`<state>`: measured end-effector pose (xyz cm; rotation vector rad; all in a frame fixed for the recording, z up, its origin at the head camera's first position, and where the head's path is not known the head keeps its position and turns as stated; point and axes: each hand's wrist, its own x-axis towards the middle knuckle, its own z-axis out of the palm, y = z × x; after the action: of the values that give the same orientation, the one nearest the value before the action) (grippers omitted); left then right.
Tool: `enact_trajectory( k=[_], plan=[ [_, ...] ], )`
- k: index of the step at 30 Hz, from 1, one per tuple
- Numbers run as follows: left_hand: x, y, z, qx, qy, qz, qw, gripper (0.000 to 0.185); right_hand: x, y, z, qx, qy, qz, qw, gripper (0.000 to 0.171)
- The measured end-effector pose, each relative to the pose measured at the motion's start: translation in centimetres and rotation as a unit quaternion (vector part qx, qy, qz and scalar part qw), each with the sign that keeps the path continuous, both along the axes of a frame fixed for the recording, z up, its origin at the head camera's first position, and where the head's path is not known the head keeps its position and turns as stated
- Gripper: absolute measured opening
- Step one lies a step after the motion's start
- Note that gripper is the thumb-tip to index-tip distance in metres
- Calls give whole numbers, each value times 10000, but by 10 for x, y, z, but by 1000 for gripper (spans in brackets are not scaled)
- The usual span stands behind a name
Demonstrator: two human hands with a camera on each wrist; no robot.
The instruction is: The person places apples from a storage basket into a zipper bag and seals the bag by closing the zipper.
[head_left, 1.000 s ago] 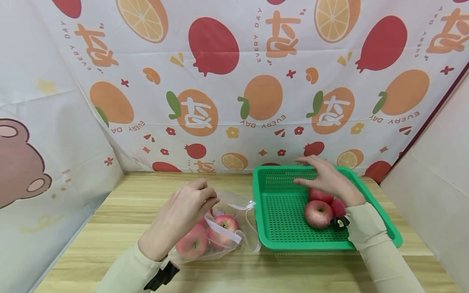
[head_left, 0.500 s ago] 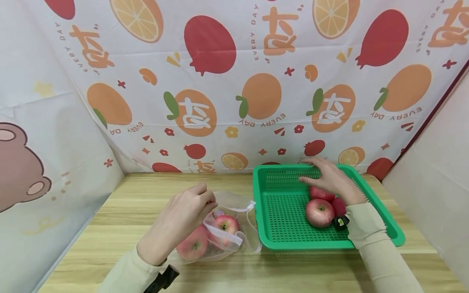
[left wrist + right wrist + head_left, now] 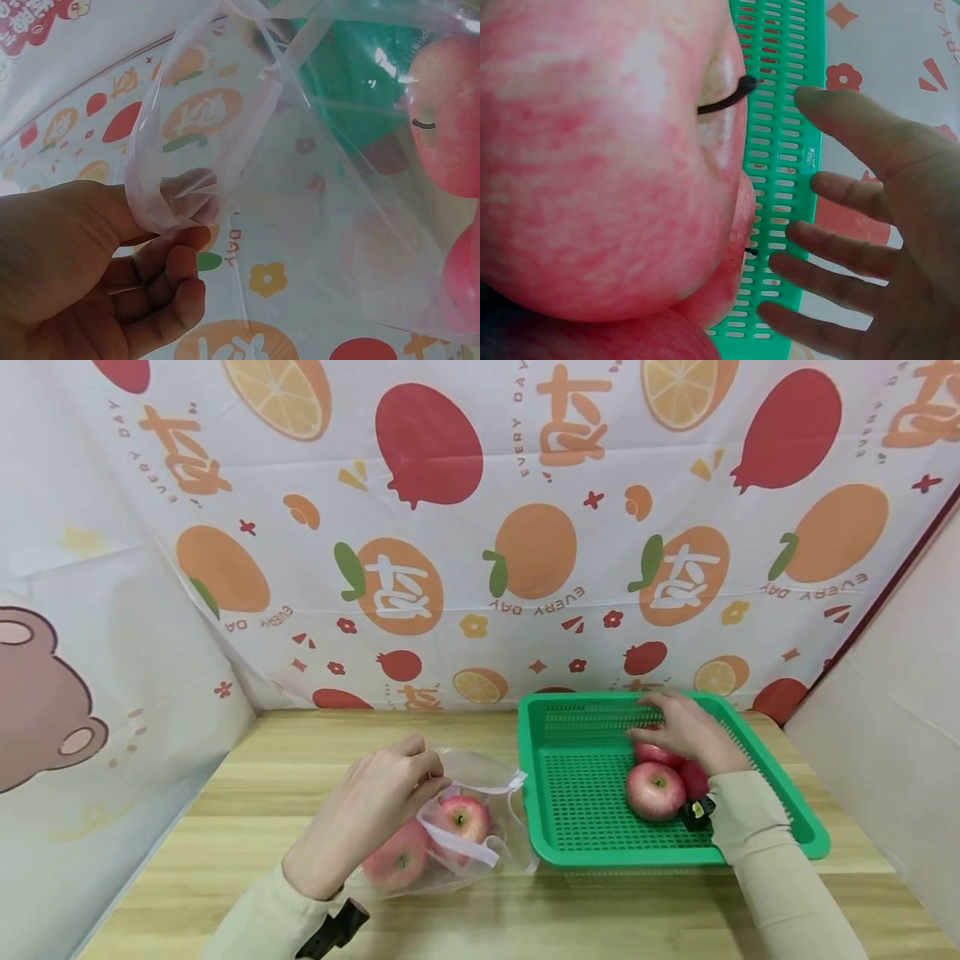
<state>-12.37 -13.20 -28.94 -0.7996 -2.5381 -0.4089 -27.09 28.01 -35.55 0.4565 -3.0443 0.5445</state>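
Observation:
My left hand (image 3: 367, 814) pinches the edge of a clear plastic bag (image 3: 472, 767) at the table's middle. In the left wrist view its pale rim (image 3: 146, 172) passes between thumb and fingers. Two red apples (image 3: 397, 860) show inside the bag. My right hand (image 3: 686, 728), fingers spread in the right wrist view, reaches over the far apple (image 3: 649, 752) in a green plastic basket (image 3: 637, 858). A nearer apple (image 3: 656, 792) lies below the hand, and another red apple (image 3: 694, 779) is partly hidden by the wrist.
The basket stands right of the bag on a wooden table (image 3: 300, 760). A fruit-printed cloth (image 3: 457, 568) hangs behind the table, with white cloth at both sides. Each wrist wears a small black camera (image 3: 333, 931).
My right hand has moved slightly right and lowered toward the far apple in the basket. The left hand keeps its pinch on the bag with little movement.

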Motion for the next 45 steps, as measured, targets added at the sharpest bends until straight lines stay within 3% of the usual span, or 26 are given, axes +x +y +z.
enact_trajectory(
  k=[8, 17, 22, 28, 34, 45],
  plan=[
    [-8, 12, 2, 76, 71, -60, 9999, 15, 7, 16, -2, 215, -442, 43, 9988, 74],
    [-14, 23, 5, 57, 128, -149, 9998, 15, 17, 35, -6, 433, -981, -267, 9939, 73],
    [-9, 17, 5, 202, -40, 74, 9998, 15, 14, 23, -6, 436, -1115, -224, 9926, 69],
    [-2, 7, 4, 721, -498, 180, 9960, 15, 7, 7, -7, 488, -1267, -128, 9907, 72],
    [4, 0, 5, 992, -850, 398, 9906, 16, 1, -2, -8, 696, -1120, 185, 9911, 71],
    [7, -5, 5, 1001, -1147, 462, 9873, 21, 1, -6, -3, 336, -624, 627, 9955, 66]
  ],
)
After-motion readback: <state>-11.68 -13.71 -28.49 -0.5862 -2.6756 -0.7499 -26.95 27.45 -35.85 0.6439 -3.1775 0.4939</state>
